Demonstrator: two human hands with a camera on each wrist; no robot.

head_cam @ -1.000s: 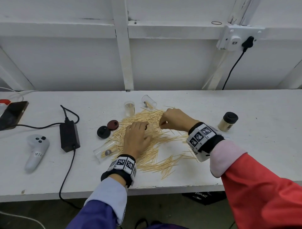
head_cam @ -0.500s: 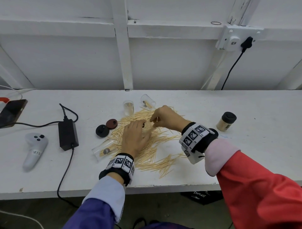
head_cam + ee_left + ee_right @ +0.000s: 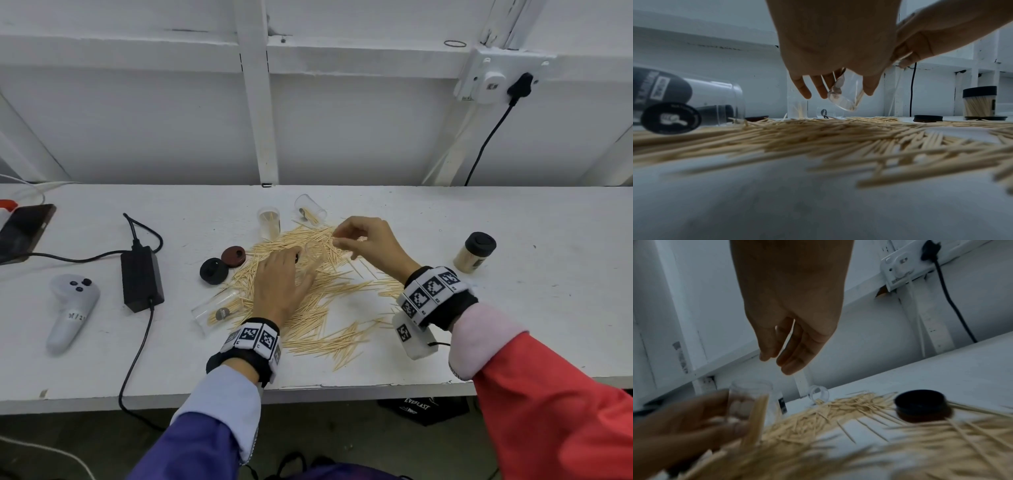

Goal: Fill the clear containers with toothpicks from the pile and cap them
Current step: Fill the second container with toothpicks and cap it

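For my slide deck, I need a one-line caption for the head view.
Left hand grips a clear container above the toothpick pile while the right hand hovers beside it.

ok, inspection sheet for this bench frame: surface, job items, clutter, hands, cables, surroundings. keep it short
Surface: white bench, scuffed, toothpick pile spread mid-bench.
Job's things: held clear container, a few toothpicks inside; upright clear container behind the pile, a few inside; two clear containers on their sides; capped full container at right; black cap and dark red cap loose.
Clutter: white controller, phone.
Grippers: left hand holds the clear container tilted; right hand above it, fingertips pinched, contents unclear.
Cables: power adapter with its cord; black wall plug, lead running down.
Surroundings: white panelled wall, wall socket.
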